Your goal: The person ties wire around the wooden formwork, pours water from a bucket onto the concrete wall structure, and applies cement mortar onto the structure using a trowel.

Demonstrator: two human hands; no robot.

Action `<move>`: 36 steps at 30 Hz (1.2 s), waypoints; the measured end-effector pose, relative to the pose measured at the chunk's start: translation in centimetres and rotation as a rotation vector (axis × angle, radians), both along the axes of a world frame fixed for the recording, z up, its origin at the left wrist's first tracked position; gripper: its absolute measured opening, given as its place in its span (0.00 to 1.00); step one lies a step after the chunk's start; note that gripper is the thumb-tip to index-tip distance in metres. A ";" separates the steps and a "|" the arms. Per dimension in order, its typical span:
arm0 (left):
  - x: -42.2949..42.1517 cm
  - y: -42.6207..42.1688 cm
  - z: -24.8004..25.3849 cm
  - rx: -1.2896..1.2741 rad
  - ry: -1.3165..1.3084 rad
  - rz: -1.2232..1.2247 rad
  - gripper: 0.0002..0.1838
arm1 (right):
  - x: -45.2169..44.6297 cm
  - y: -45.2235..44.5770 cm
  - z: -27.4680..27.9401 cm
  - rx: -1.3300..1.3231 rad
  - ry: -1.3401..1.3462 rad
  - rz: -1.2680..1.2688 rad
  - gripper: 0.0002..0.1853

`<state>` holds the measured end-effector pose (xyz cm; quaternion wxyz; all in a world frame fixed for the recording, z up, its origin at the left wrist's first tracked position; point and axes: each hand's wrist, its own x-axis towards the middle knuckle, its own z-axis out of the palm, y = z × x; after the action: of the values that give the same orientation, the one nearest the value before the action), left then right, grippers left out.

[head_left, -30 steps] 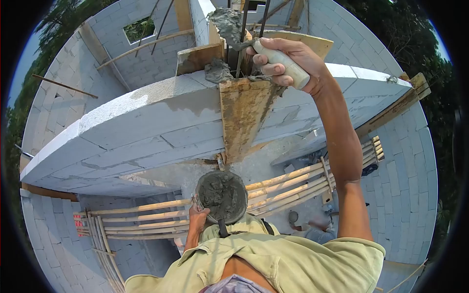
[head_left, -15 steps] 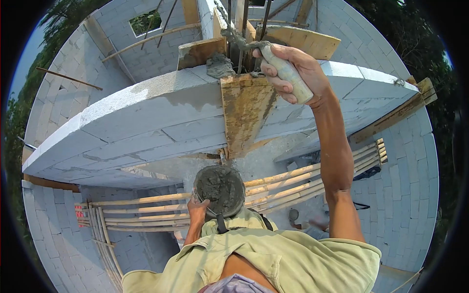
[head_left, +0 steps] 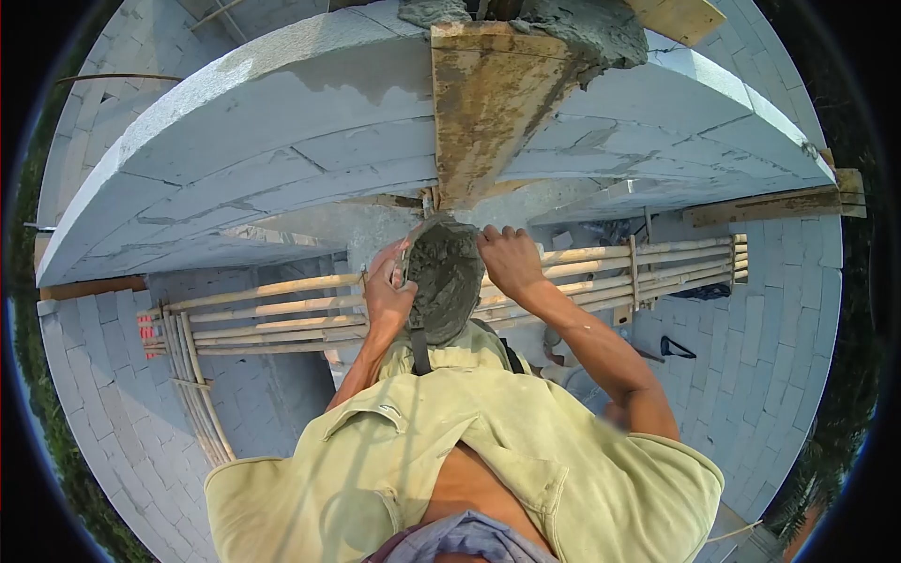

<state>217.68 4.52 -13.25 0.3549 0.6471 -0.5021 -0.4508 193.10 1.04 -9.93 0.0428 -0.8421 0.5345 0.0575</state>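
Note:
A dark bucket [head_left: 466,324] of wet grey mortar [head_left: 436,281] is tilted against the front of my body. My left hand [head_left: 389,298] is closed on its left rim. At the right rim my right hand [head_left: 510,259] makes a fist, seemingly around the pale handle of the trowel; the blade is hidden, apparently down in the mortar. Ahead, a mortar heap [head_left: 596,33] sits on the wall top and hangs over the edge of an upright wooden board [head_left: 479,103]. A smaller mortar lump [head_left: 434,11] lies left of the board.
The pale block wall [head_left: 310,122] crosses in front of me. Bamboo poles [head_left: 272,310] run below on both sides of the bucket. A wooden plank [head_left: 779,202] juts out at the right end of the wall. Far below is a floor with scattered items.
My right hand came down from the wall top to the bucket's right rim. More mortar now lies on the wall right of the board. The bucket has tilted, and my view has dipped.

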 end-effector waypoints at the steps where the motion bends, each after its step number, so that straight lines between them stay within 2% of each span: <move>1: -0.5 -0.5 0.7 -0.084 -0.071 -0.077 0.29 | 1.8 1.2 -2.3 0.004 -0.001 -0.008 0.11; 2: -0.7 -1.3 1.1 -0.084 -0.070 -0.081 0.29 | 3.8 2.9 -4.1 0.001 0.017 0.003 0.10; 3: -0.9 -2.4 1.4 -0.084 -0.130 -0.085 0.22 | 4.6 3.9 -4.9 -0.007 0.038 0.019 0.09; 4: -0.9 -3.1 1.5 -0.084 -0.193 -0.087 0.15 | 4.4 4.3 -4.1 -0.009 0.039 0.022 0.09; 7: -0.7 -3.7 1.4 -0.113 -0.158 -0.044 0.11 | 3.2 4.4 0.3 0.063 -0.097 0.094 0.10; 10: -1.1 -3.7 4.0 -0.141 -0.194 -0.047 0.11 | 1.4 2.8 1.7 0.058 -0.063 -0.203 0.14; 11: -1.5 -3.8 4.9 -0.146 -0.194 -0.050 0.11 | 1.3 2.3 1.1 0.053 -0.064 -0.207 0.14; 13: -2.8 -4.1 6.6 -0.193 -0.118 -0.038 0.10 | 1.1 1.3 0.2 0.293 -0.115 -0.284 0.13; 14: -3.3 -4.2 7.1 -0.200 -0.119 -0.040 0.10 | 1.0 0.5 2.2 0.465 -0.169 -0.292 0.14; 15: -3.8 -4.2 7.6 -0.205 -0.080 -0.057 0.11 | 0.5 0.0 2.4 0.460 -0.170 -0.292 0.14; 17: -3.8 -3.6 8.0 -0.200 -0.046 -0.068 0.12 | -0.6 0.1 2.5 0.673 -0.382 -0.356 0.19; 18: -3.7 -3.6 8.1 -0.174 0.019 -0.062 0.12 | -1.0 0.4 1.7 0.669 -0.383 -0.353 0.19; 20: -3.4 -3.6 8.0 -0.153 0.084 -0.057 0.12 | -1.1 1.8 -0.7 0.722 -0.648 -0.275 0.24; 23: -1.9 -3.5 7.1 -0.200 0.147 -0.039 0.13 | 0.6 3.4 0.9 0.685 -0.729 -0.299 0.28; 25: -0.6 -3.5 7.4 -0.164 0.255 0.008 0.14 | 1.4 3.3 2.4 0.749 -0.733 -0.276 0.28; 28: 1.3 -4.3 8.2 -0.183 0.321 0.000 0.15 | 2.2 4.4 3.5 0.729 -0.772 -0.388 0.28; 33: 4.7 -6.3 8.6 -0.181 0.479 0.025 0.16 | 3.3 3.8 8.6 0.617 -0.837 -0.434 0.26; 35: 6.1 -7.3 8.3 -0.113 0.652 0.102 0.14 | 4.0 3.1 12.5 0.714 -0.729 -0.461 0.24; 36: 6.2 -7.7 9.2 -0.125 0.672 0.083 0.14 | 4.4 3.1 14.0 0.701 -0.788 -0.494 0.23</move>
<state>223.90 -3.19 -4.01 0.5576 0.4592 -0.3569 -0.5923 197.52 4.17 4.07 0.5266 -0.5860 0.6080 -0.0983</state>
